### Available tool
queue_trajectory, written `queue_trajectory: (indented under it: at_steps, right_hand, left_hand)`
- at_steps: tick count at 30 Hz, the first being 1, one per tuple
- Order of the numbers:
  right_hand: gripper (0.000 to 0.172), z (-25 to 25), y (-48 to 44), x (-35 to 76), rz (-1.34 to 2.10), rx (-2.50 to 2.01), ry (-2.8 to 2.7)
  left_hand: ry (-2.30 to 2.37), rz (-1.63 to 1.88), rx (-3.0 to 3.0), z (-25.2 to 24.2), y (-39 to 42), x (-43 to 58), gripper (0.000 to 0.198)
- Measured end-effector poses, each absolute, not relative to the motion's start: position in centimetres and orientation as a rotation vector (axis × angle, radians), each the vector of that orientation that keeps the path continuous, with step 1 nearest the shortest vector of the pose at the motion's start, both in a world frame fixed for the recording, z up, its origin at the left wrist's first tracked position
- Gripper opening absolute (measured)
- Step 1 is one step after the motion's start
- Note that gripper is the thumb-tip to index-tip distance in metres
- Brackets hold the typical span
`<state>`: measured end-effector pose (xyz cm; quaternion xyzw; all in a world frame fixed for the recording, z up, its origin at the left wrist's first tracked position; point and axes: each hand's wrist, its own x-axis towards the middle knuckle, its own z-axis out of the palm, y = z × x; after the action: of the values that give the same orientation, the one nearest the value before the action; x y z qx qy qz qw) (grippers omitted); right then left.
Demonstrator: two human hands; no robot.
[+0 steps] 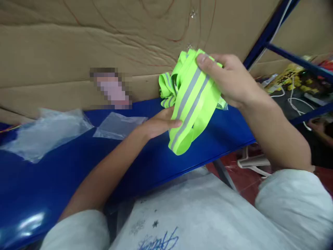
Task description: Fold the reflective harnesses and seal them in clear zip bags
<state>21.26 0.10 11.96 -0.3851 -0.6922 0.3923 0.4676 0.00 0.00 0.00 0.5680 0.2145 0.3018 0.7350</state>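
A neon yellow-green reflective strap (191, 99) with two grey stripes hangs in folds between my hands, above a blue table. At its upper end my right hand (226, 74) pinches the folded layers, thumb on top. Lower down, my left hand (162, 123) grips the strap from the left, thumb across its front and the other fingers hidden behind. More bunched strap (168, 86) of the same colour lies behind, close to the cardboard. A bit of clear plastic (222, 104) shows beside the strap, under my right hand.
Clear plastic bags (52, 132) and a smaller clear bag (118, 125) lie on the blue table (85, 173). Cardboard (52, 55) lines the back. To the right stand a blue metal frame (299, 59), a cluttered dark surface with white cables, and another person's hand (318, 126).
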Motion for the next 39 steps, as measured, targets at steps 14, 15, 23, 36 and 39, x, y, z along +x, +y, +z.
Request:
queue_trajectory:
  at_steps: [14, 15, 23, 36, 39]
  right_hand:
    - [0.035, 12.2, 2.5, 24.9, 1.162, -0.964, -1.385]
    - [0.036, 12.0, 2.3, 24.9, 1.165, -0.963, -1.409]
    - [0.039, 11.0, 0.6, 23.5, 0.717, -1.041, -1.907]
    - [0.034, 10.9, -0.2, 20.4, 0.707, -0.953, -2.134]
    - [0.035, 11.0, -0.4, 20.3, 0.796, -0.929, -2.039]
  left_hand:
    - [0.616, 0.825, 1.202, -0.1, -0.2, 0.8, 0.045]
    - [0.630, 0.834, 1.228, 0.1, 0.1, 0.6, 0.044]
    - [0.497, 1.181, 1.431, 4.2, 0.7, -1.6, 0.080]
    - [0.479, 1.198, 1.173, 0.2, -1.3, 2.8, 0.080]
    - [0.551, 1.036, 1.192, -0.5, -2.4, 3.5, 0.066]
